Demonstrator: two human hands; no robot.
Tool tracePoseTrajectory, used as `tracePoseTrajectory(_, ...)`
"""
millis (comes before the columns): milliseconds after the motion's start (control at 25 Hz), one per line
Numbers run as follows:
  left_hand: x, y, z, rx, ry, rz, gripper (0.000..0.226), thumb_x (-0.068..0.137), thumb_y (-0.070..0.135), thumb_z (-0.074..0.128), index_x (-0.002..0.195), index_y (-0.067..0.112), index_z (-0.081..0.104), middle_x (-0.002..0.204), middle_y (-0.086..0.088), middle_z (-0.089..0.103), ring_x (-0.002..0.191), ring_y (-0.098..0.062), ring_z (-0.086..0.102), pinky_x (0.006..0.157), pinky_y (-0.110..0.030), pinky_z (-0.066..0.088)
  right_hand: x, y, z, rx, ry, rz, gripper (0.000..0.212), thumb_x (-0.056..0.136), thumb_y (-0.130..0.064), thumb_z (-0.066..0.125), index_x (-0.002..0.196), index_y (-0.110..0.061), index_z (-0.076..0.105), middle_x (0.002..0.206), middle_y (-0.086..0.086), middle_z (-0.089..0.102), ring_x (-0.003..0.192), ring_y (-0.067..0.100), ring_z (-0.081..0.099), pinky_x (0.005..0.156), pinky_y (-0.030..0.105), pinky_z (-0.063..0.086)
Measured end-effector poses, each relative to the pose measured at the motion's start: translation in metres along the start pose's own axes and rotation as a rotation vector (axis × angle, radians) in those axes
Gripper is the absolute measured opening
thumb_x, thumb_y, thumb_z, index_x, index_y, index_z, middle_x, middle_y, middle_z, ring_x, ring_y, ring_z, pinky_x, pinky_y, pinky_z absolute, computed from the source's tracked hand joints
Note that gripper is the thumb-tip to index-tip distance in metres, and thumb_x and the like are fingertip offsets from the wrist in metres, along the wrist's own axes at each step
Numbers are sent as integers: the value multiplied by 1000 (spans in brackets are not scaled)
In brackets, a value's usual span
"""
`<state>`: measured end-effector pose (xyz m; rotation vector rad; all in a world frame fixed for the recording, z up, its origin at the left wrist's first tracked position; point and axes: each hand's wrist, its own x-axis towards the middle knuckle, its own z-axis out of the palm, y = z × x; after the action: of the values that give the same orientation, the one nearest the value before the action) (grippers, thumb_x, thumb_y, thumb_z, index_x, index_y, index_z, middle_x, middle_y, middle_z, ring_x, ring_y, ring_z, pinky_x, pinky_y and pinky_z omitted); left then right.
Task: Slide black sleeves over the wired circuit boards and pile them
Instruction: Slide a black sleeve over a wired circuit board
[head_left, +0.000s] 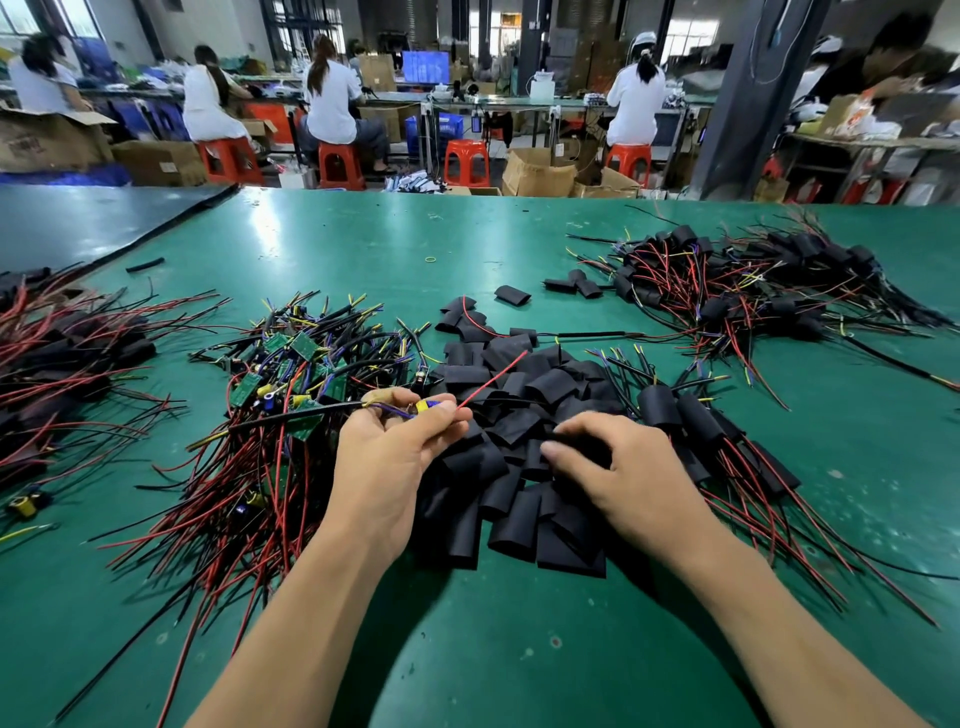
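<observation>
Green, glossy bench mat (363, 249) fills my remote view. Beyond it, open cardboard boxes (535, 171) and a blue slatted crate (441, 130) stand on the floor by red plastic stools (467, 161); I cannot make out what they contain.

Centre: heap of black sleeves (519, 499), which are matte, flattened tube sections cut short, some gaping at the ends.

Left of it: tangle of bare boards (291, 374), small green rectangles trailing thin red, black and yellow-tipped leads.

Far right: pile of sleeved boards (753, 280), with only the wires protruding. A few more sleeved units (685, 415) lie just beside my right hand.

My left hand (384, 457) pinches one wired circuit board (426, 406) between thumb and curled fingers, above the near edge of the sleeve heap. A yellow-and-blue component shows, a red lead springs up to the right and a black cable runs left.

My right hand (623, 467), slightly blurred, curls over the heap, thumb and fingers closed on one sleeve (582, 448).
</observation>
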<state>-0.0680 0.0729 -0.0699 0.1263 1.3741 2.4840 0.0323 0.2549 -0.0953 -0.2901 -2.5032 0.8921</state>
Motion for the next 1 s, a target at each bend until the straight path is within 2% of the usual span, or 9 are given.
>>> tracePoseTrajectory(120,-3,0,1,-8,-11,-8,37,83,-18,60,80,14,43,87,-23,69,70,-27,72,76,-32,62,3,0,-3,238,210,94,8,95,-35,65,100,-29,69,79,-14,70,74,2,63,74,15,47)
tracePoseTrajectory(200,-4,1,2,-34,-17,-25,39,82,-20,60,77,13,40,86,-24,69,68,-28,71,74,-32,62,5,-1,-4,440,219,202,8,99,-33,61,105,-33,66,69,-6,67,59,14,58,60,25,49)
tracePoseTrajectory(240,-5,1,3,-42,-17,-32,40,81,-20,60,76,13,39,84,-24,69,67,-28,71,73,-32,62,6,-2,-4,552,207,246,9,100,-31,59,106,-32,66,66,-4,63,53,14,52,52,26,46)
tracePoseTrajectory(320,-6,1,4,-44,-15,-42,40,81,-20,60,75,14,38,79,-22,70,67,-28,72,72,-33,62,8,-3,-2,742,193,308,11,100,-27,60,106,-24,68,65,-4,58,50,8,46,44,20,39)
tracePoseTrajectory(400,-6,2,4,-48,-14,-49,40,80,-19,61,74,14,39,77,-21,70,69,-29,73,72,-33,62,10,-4,0,864,181,331,14,96,-24,64,106,-16,69,66,-4,58,51,7,45,44,16,37)
tracePoseTrajectory(600,-4,5,2,-100,-8,-77,40,82,-19,61,73,14,40,80,-23,72,74,-32,75,65,-26,60,11,-2,0,990,110,332,43,73,-27,76,113,-13,69,69,-8,57,48,8,39,46,14,35)
tracePoseTrajectory(800,-3,7,2,-147,2,-84,39,83,-18,60,74,14,40,79,-22,72,75,-32,75,62,-24,59,11,-3,-2,1022,65,345,39,72,-36,77,105,-15,74,59,-9,45,45,7,34,41,18,26)
tracePoseTrajectory(920,-3,9,1,-152,13,-80,38,83,-18,60,73,13,41,78,-21,72,76,-32,75,61,-23,59,10,-4,-3,997,10,393,36,77,-42,71,105,-20,75,58,-1,28,46,11,21,43,23,15)
tracePoseTrajectory(1000,-3,9,2,-152,15,-86,38,83,-18,61,72,13,41,78,-21,72,76,-31,75,61,-23,59,11,-5,-3,999,-29,417,38,77,-47,70,104,-22,76,65,2,17,52,15,12,48,27,9)
